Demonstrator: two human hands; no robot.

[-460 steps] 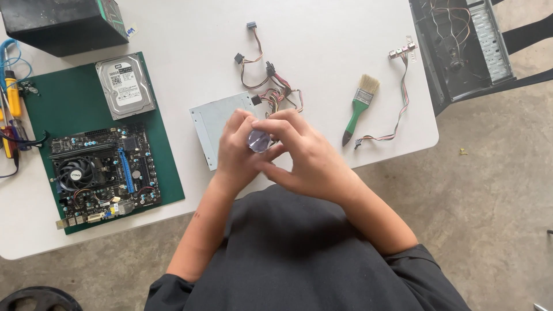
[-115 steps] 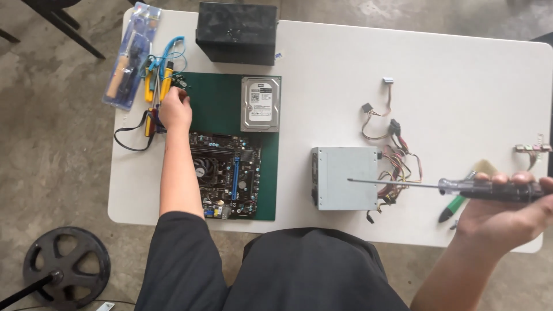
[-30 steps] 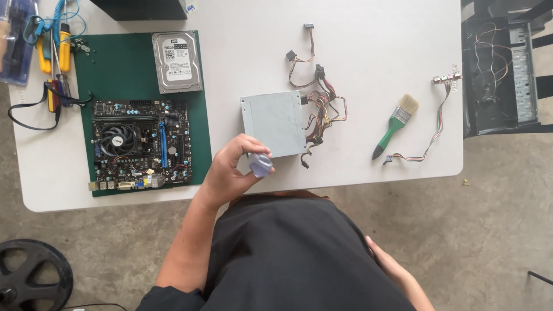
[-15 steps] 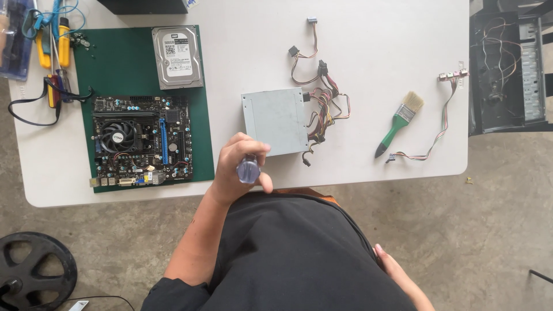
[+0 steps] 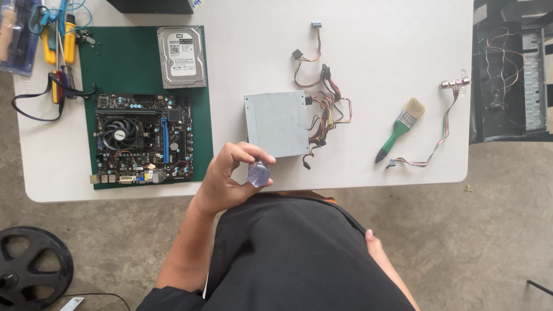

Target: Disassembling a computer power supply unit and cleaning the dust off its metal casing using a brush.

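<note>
- The left hand (image 5: 227, 181) has moved a little since half a second ago; its fingers (image 5: 253, 154) stay curled around a small clear purple thing (image 5: 258, 173), just below the grey metal box (image 5: 275, 123) on the desk (image 5: 368, 34).
- The right hand (image 5: 374, 245) hangs loose by the person's side, holding nothing.
- A white label sits on the silver hard drive (image 5: 181, 56), on the green mat (image 5: 124, 63).

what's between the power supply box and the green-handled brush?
Head view: the power supply box has its bundle of coloured cables on that side, then bare white table up to the brush.

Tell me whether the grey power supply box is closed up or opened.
Closed: the power supply box lies flat on the white table with its grey cover on and no internals showing; its cable bundle trails from the right side.
</note>
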